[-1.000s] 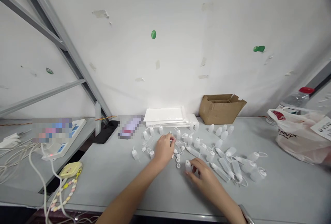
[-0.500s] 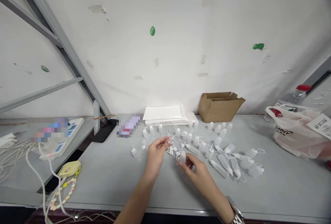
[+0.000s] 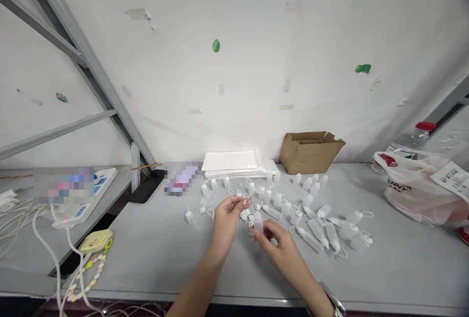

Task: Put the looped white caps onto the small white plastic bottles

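Observation:
Between the thumb and fingers of my right hand a small translucent squeeze bottle stands upright, without a cap on its top. My left hand is closed in a pinch just above and left of that bottle; a tiny white piece shows at the fingertips, too small to name. Beneath and beyond my fingers lie loose white caps with thin loops. Capped bottles stand behind my hands, and several more bottles lie on their sides to the right.
A stack of white sheets or packets and an open cardboard box stand against the wall. To the right are a plastic bag and a clear bottle with a red cap. Cables, a power strip and a yellow case occupy the left.
My left hand has moved slightly right, bringing its pinched fingertips closer to the bottle. My right hand keeps hold of the bottle in nearly the same place.

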### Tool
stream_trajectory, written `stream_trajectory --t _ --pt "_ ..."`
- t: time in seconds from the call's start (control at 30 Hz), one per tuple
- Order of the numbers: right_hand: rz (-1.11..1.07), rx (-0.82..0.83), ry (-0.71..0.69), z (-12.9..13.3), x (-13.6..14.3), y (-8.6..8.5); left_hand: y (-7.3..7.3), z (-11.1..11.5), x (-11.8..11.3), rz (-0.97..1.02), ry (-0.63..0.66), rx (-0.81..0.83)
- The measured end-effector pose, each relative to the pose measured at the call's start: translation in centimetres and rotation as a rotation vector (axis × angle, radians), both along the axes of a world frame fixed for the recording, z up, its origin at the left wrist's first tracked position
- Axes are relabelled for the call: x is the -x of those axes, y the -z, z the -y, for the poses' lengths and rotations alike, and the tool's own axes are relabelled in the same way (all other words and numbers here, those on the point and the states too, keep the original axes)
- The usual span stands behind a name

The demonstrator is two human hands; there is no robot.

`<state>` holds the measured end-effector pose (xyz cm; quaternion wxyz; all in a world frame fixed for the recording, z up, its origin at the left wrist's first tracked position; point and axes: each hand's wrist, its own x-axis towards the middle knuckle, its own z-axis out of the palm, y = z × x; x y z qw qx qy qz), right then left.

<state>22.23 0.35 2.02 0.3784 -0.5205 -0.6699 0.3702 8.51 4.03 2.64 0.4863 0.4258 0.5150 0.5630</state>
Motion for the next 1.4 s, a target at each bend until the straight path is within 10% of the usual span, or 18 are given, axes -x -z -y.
stream_trajectory --t 0.23,0.9,1.4 --pt "-0.052 0.113 -0.041 0.1 0.9 -0.4 -0.7 1.5 -0.3 0.318 0.139 0.119" --pt "-0.045 0.183 -0.051 -0.2 0.5 -0.4 -0.6 2.5 -0.1 0.339 0.066 0.098" --pt "0.175 -0.556 0.159 0.2 1.3 1.9 -1.0 2.8 0.4 0.651 0.202 0.234"
